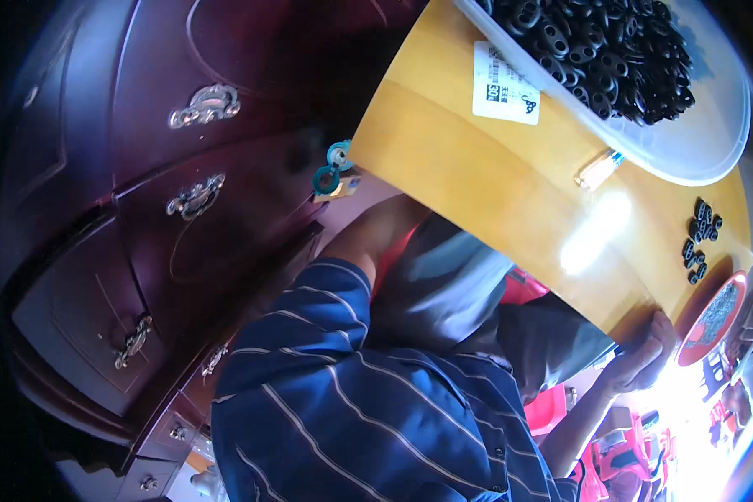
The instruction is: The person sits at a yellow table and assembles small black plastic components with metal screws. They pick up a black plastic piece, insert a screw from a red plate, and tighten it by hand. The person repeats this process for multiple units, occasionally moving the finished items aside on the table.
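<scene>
Navy cloth shirt with thin pale stripes; honey-yellow wooden tabletop; black oval pieces; translucent whitish plastic tub; round orange-red bowl, right; dark maroon wooden drawers, left.

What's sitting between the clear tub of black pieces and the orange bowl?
A small loose cluster of black pieces, lying on the yellow tabletop; the head view shows it.

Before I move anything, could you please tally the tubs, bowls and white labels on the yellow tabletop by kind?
Translucent tub, holding black pieces: 1
Orange bowl: 1
White label: 1
Total: 3
</scene>
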Action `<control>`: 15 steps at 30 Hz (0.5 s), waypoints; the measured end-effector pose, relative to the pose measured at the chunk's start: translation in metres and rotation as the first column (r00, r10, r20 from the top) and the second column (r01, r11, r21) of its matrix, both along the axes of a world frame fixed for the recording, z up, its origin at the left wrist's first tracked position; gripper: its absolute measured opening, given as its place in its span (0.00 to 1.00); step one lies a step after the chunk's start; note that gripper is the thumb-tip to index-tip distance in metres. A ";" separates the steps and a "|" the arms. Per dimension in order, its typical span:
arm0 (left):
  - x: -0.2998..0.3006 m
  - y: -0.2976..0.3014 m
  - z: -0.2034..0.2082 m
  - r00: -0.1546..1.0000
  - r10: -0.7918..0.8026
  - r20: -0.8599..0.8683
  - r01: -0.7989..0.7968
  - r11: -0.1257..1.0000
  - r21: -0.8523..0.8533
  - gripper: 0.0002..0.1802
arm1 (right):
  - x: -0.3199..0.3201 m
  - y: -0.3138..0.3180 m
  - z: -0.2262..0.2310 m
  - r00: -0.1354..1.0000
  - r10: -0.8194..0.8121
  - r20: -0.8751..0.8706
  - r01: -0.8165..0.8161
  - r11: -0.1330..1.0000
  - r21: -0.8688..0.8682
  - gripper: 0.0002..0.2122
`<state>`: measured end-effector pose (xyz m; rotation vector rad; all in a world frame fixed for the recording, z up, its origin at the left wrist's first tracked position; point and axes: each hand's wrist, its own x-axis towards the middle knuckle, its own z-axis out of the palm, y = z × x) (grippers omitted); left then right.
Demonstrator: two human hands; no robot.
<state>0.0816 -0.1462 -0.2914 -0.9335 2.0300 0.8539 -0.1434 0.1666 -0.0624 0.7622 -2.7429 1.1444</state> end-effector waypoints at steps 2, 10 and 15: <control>0.000 0.001 -0.003 0.999 -0.034 0.012 0.033 0.999 0.008 0.15 | 0.000 -0.002 0.001 1.000 -0.020 0.000 0.020 1.000 0.019 0.15; -0.015 0.006 -0.020 0.986 -0.162 0.039 0.161 0.987 0.029 0.15 | 0.003 -0.004 0.005 1.000 0.008 0.005 -0.008 1.000 -0.023 0.14; -0.019 0.012 -0.022 0.973 -0.228 0.038 0.226 0.973 0.042 0.15 | 0.006 -0.003 0.007 0.999 0.016 -0.031 -0.015 0.999 0.041 0.15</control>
